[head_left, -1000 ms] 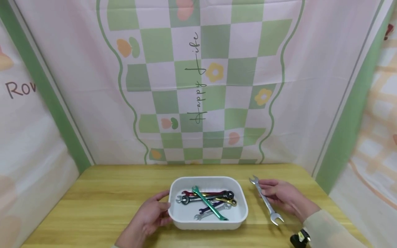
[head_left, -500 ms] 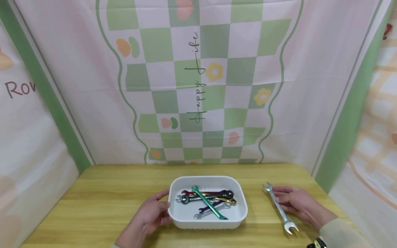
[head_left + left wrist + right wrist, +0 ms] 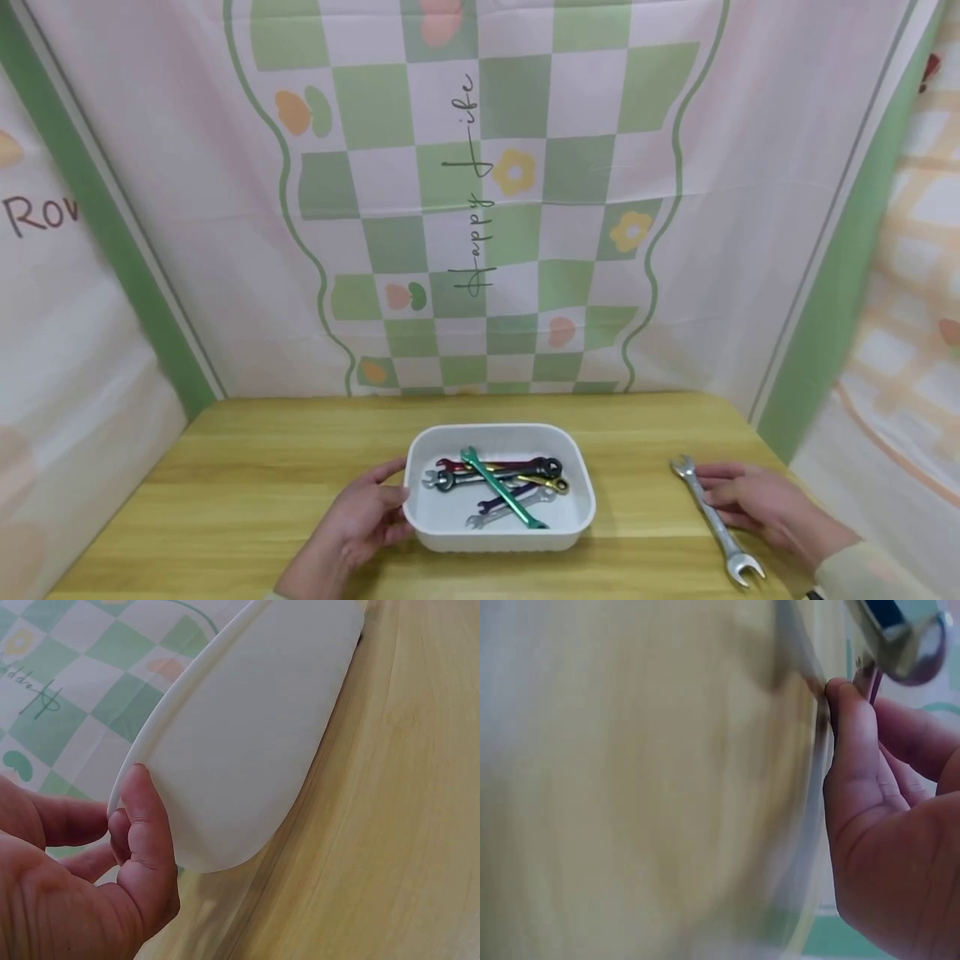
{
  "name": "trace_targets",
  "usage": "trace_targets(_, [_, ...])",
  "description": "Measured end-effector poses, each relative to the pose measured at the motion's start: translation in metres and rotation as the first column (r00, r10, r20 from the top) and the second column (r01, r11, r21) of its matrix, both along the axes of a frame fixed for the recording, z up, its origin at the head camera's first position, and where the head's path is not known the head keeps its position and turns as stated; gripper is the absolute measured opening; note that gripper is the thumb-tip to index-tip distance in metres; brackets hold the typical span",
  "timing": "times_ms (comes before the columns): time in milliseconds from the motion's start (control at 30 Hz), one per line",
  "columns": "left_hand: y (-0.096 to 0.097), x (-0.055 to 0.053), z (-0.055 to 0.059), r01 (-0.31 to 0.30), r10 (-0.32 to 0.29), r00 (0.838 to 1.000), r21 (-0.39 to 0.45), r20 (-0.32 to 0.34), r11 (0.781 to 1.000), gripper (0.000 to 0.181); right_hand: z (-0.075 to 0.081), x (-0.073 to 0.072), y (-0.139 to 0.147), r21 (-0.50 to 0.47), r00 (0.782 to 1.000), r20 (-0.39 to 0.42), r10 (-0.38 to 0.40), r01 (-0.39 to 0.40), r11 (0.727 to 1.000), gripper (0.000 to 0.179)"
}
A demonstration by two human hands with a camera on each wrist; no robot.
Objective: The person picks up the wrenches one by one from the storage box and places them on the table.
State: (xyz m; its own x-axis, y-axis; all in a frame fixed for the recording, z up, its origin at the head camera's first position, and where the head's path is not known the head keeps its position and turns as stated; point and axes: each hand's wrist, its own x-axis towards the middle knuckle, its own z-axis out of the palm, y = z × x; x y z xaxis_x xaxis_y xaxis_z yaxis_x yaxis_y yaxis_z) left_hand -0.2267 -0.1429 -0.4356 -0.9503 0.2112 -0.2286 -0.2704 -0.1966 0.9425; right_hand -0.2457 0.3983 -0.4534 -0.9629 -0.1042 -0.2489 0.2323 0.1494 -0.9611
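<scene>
A white rectangular plastic box point(image 3: 499, 542) stands on the table with several combination wrenches lying crossed inside, a green wrench point(image 3: 504, 492) on top. My left hand point(image 3: 367, 512) holds the box at its left end, thumb by the rim and fingers curled against the outer wall point(image 3: 232, 735). Far to the right of the box, my right hand point(image 3: 761, 508) pinches a silver open-end wrench point(image 3: 712, 518) near its upper end. The wrench slants, with its larger head toward me. In the right wrist view, part of the wrench point(image 3: 911, 649) shows beyond the fingertips point(image 3: 847, 694).
The wooden table point(image 3: 247, 475) carries the box near its middle. A printed cloth point(image 3: 517, 242) with green checks hangs behind, and more cloth hangs at both sides. The table's right edge runs close by my right hand.
My right hand has carried the silver wrench rightward and toward me, away from the box. My left hand and the box have stayed put.
</scene>
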Motion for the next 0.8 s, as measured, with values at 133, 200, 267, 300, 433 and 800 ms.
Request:
trace_targets(133, [-0.001,0.000,0.001,0.003,-0.003,1.000,0.003,0.000,1.000,0.066,0.003,0.004,0.009,0.008,1.000,0.006,-0.029,0.029,1.000,0.056])
trace_targets(200, [-0.001,0.000,0.001,0.004,-0.004,1.000,0.004,0.001,1.000,0.066,0.005,0.006,0.012,0.011,0.999,0.006,-0.037,0.037,0.999,0.057])
trace_targets(267, [-0.001,0.001,0.001,0.005,-0.005,1.000,0.004,0.001,1.000,0.066,0.007,0.007,0.016,0.013,0.999,0.007,-0.049,0.049,0.999,0.056])
trace_targets(300, [-0.001,0.001,0.002,0.006,-0.006,1.000,0.003,0.001,1.000,0.066,0.008,0.008,0.018,0.013,0.998,0.008,-0.056,0.056,0.998,0.055])
trace_targets(433, [-0.001,0.002,0.002,0.004,-0.004,1.000,0.002,0.002,1.000,0.066,0.009,0.009,0.028,0.027,0.997,0.006,-0.083,0.082,0.996,0.050])
trace_targets(800, [-0.001,0.002,0.000,0.002,-0.002,1.000,0.006,0.004,1.000,0.066,0.012,0.009,0.050,0.149,0.992,-0.035,-0.124,0.128,0.980,0.044])
